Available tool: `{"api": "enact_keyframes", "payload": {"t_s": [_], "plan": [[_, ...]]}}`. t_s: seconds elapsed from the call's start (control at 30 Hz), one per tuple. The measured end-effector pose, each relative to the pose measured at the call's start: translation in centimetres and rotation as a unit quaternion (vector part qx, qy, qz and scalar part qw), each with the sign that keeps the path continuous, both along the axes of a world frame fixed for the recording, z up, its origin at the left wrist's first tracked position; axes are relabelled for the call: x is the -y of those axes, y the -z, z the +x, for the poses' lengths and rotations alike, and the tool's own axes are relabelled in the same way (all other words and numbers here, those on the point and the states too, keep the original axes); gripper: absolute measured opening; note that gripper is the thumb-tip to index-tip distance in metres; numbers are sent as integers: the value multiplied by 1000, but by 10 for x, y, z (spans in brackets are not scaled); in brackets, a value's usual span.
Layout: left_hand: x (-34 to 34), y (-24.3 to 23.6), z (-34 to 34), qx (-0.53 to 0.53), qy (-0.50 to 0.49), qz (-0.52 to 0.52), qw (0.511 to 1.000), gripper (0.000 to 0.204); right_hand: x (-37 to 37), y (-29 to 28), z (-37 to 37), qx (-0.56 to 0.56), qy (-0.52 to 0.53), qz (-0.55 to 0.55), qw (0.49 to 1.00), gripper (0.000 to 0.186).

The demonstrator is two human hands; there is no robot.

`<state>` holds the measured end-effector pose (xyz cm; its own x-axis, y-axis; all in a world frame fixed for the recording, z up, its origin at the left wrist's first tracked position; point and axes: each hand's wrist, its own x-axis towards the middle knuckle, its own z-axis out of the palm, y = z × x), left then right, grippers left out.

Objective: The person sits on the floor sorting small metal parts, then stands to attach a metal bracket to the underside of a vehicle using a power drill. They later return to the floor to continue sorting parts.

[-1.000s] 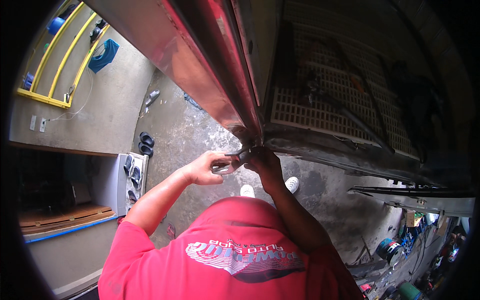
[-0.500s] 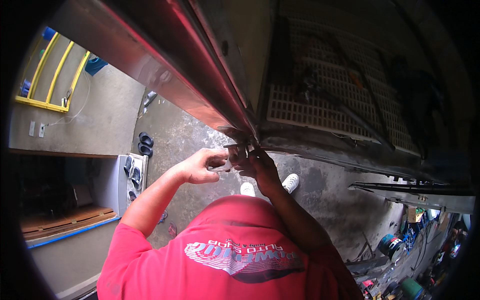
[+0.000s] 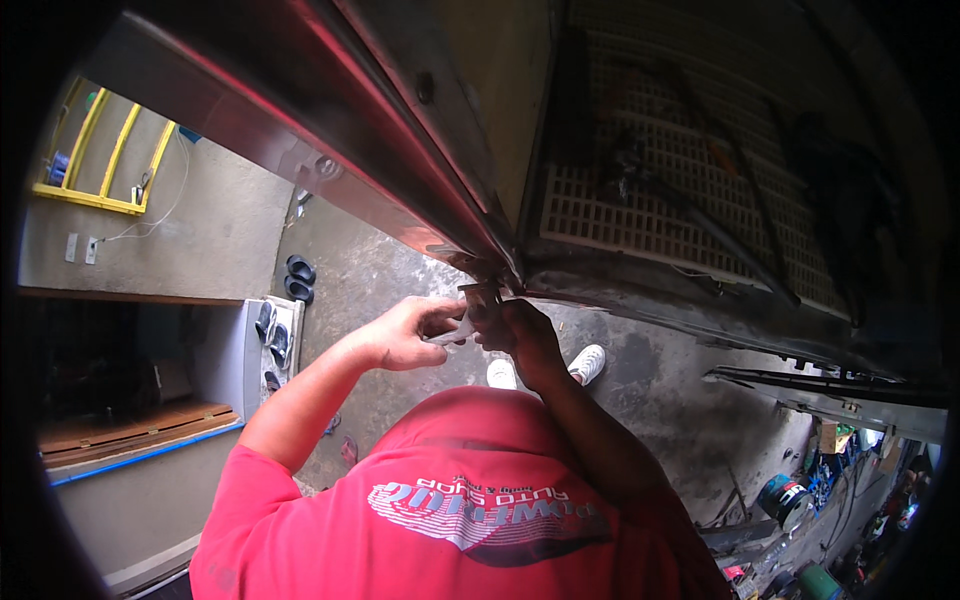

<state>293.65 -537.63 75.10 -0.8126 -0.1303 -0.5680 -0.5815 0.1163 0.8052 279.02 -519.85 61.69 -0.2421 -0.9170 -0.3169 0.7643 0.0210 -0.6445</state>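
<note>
Hand-held angled piece at the centre of the frame. The piece (image 3: 480, 293), greyish and apparently metal, lies just below the lower end of a red and dark body panel (image 3: 330, 95); whether the two touch cannot be told. The left hand (image 3: 402, 338) pinches the piece's paler lower-left end between thumb and curled fingers. The right hand (image 3: 530, 338) grasps its right side (deep shadow hides the exact placing of those fingertips). Below the hands, two white shoes (image 3: 589, 362) stand on the stained grey floor (image 3: 650, 410), and a red shirt (image 3: 320, 540) with a printed chest fills the lower centre. At upper right, a pale slotted grid (image 3: 580, 205) lies in a dark recess, a dark rod (image 3: 715, 238) slanting across it. At upper left, a yellow frame (image 3: 90, 201) stands out against a wall (image 3: 200, 240); black sandals (image 3: 300, 278) rest on the floor, left of centre. A drum (image 3: 783, 497) and a green container (image 3: 820, 582) occupy the cluttered lower right.
</note>
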Motion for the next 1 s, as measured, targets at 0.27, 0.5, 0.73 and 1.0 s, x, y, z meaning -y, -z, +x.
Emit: {"api": "enact_keyframes", "payload": {"t_s": [0.27,0.5,0.73,1.0], "plan": [[-7,-5,-8,-20,-29,15,999,67,-1,1,-1,42,15,-8,999,41],[-30,20,7,-95,24,-179,979,62,0,6,3,12,37,8,999,36],[-24,11,4,-89,1,-126,988,61,2,2,5,-27,42,46,998,32],[-17,8,5,-48,-55,30,997,68,6,0,5,-124,53,59,989,32]]}}
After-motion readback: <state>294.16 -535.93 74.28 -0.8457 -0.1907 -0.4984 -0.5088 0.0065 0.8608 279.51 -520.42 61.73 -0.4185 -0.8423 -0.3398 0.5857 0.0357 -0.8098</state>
